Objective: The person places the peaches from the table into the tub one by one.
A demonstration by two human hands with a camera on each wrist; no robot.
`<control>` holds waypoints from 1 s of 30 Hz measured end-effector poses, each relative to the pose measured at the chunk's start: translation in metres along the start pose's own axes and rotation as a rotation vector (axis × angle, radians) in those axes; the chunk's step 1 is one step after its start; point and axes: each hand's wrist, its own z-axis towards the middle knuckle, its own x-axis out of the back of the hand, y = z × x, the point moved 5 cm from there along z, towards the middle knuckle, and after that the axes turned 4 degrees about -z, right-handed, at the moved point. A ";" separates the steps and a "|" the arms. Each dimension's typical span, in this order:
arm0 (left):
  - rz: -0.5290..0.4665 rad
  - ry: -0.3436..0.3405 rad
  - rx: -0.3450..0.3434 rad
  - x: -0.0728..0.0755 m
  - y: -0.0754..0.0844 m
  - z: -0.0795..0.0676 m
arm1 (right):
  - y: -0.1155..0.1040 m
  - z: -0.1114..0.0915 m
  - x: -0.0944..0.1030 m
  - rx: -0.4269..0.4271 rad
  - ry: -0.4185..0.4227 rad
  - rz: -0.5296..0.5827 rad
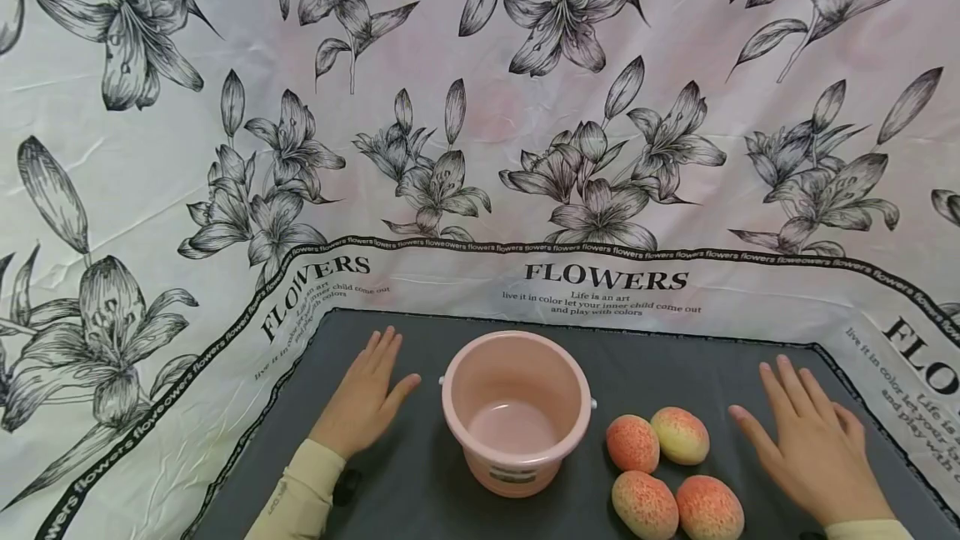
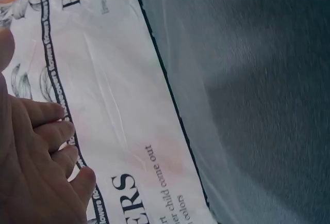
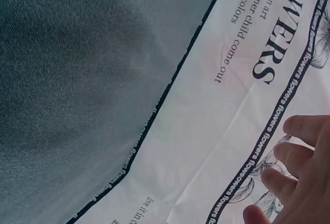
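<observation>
A pink bucket point(image 1: 513, 473) stands upright on the dark grey surface between my two hands, and its inside looks bare. My left hand point(image 1: 365, 401) is to the left of it, fingers straight and thumb spread, holding nothing. Several red-and-yellow peaches point(image 1: 643, 504) lie clustered to the right of the bucket. Beyond them, my right hand point(image 1: 812, 442) is spread with straight fingers, apart from the fruit. The left wrist view shows the left hand point(image 2: 41, 152) with no object in it; the right wrist view shows the right hand point(image 3: 301, 175) likewise.
A dark grey mat area point(image 1: 390, 473) lies under everything, edged by a black line. White cloth with printed lilies and lettering point(image 1: 607, 277) surrounds it and rises at the back. The bucket has small white knobs point(image 1: 593, 403) at its sides.
</observation>
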 end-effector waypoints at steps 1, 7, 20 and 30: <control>-0.026 -0.003 -0.004 -0.001 0.001 0.000 | 0.000 0.000 0.000 0.002 -0.005 0.003; -0.217 -0.031 -0.020 -0.006 0.017 0.001 | -0.001 -0.003 -0.003 -0.004 -0.024 0.009; -0.618 -0.150 -0.162 -0.010 0.071 0.005 | -0.004 -0.010 -0.006 -0.014 -0.041 0.013; -0.706 -0.227 -0.186 -0.017 0.081 0.002 | -0.013 -0.013 -0.010 -0.010 -0.136 0.082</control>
